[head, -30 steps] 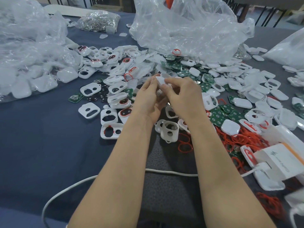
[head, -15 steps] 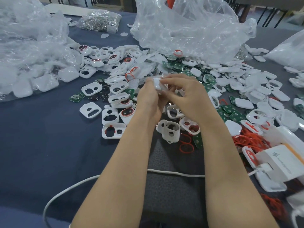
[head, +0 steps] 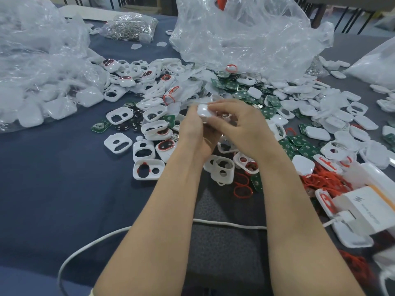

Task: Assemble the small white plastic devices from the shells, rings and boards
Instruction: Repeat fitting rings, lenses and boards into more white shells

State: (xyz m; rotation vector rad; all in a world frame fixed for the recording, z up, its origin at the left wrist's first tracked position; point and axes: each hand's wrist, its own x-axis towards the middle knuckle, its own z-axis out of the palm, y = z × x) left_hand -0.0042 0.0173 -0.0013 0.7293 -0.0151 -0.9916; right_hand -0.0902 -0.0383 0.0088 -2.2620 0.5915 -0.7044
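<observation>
Left hand (head: 193, 133) and right hand (head: 245, 127) both pinch a white shell (head: 204, 110), largely hidden, seemingly closed.

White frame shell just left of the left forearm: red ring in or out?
In. A red ring lines the larger opening of the white frame shell.

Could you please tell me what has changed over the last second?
Very little. The left hand and right hand still pinch the same white shell between them; the right hand's fingers only shifted slightly on it. Nothing was picked up or let go. Everything lying on the table stayed put.
</observation>
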